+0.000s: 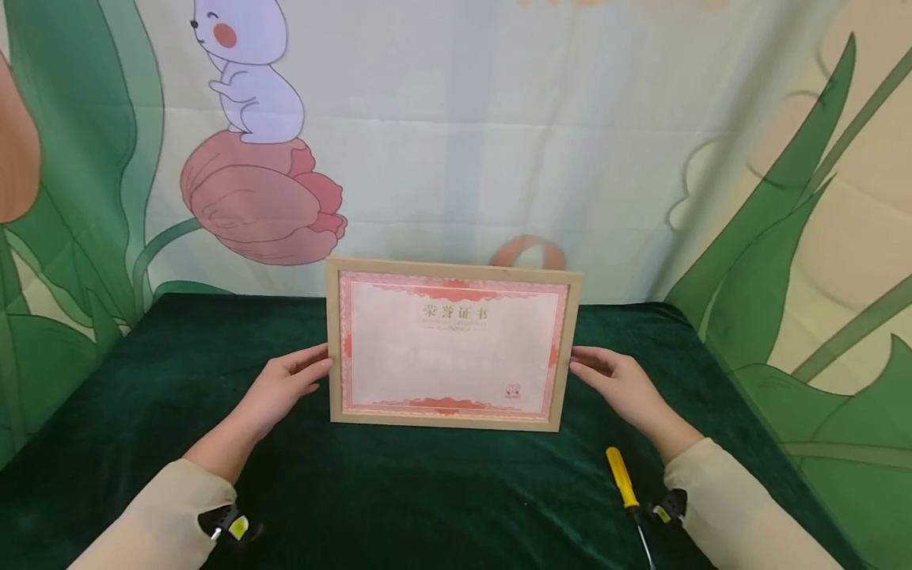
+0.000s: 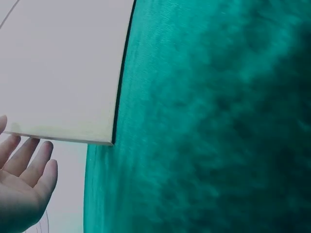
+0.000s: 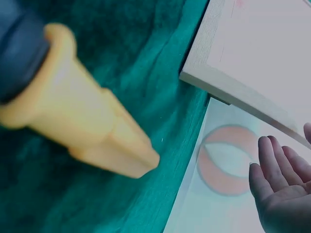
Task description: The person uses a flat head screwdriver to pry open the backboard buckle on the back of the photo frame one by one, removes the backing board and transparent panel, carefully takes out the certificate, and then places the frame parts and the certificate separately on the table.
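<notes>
A light wooden picture frame stands upright on the green cloth, its face toward me. Inside it is a pink-bordered certificate with Chinese characters near the top. My left hand is at the frame's left side, thumb and index finger pinching the edge, while the other fingers sit loosely below, as the left wrist view shows. On the opposite side my right hand pinches the right edge likewise, thumb toward the front. A screwdriver with a yellow handle lies near my right wrist, its shaft pointing toward me.
Dark green velvety cloth covers the table. Behind it hangs a printed backdrop with a white animal, flowers and leaves. Wrist straps with small devices sit at both cuffs. The yellow screwdriver handle looms blurred in the right wrist view.
</notes>
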`<action>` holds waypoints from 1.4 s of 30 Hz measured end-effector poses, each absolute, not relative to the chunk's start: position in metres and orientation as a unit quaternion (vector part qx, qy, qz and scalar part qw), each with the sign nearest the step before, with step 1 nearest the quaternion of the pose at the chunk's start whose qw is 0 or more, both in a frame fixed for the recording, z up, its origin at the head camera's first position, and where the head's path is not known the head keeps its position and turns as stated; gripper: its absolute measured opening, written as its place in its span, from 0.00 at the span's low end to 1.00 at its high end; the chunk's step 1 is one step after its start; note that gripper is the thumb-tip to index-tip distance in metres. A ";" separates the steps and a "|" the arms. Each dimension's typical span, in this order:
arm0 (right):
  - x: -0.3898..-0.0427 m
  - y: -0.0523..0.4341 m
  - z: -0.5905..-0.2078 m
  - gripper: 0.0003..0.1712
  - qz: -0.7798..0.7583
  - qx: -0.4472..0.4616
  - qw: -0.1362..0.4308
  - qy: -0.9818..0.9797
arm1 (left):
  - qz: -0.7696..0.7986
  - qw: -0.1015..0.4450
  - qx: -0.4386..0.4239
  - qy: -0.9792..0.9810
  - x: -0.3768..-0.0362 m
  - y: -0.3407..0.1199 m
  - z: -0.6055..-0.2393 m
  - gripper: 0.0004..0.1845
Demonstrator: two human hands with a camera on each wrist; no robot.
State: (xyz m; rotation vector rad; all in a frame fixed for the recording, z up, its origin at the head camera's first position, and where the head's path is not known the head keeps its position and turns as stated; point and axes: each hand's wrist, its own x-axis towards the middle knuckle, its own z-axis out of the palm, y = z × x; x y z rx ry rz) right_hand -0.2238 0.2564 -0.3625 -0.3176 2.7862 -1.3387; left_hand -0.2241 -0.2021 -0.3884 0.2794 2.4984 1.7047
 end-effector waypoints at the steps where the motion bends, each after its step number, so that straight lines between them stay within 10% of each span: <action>1: -0.225 0.255 -0.362 0.29 -0.433 -0.103 0.015 0.896 | 0.560 0.047 0.089 0.823 -0.225 -0.201 -0.387 0.30; 42: -0.231 0.247 -0.349 0.20 -0.379 -0.112 -0.048 0.917 | 0.531 -0.006 0.100 0.842 -0.237 -0.198 -0.375 0.25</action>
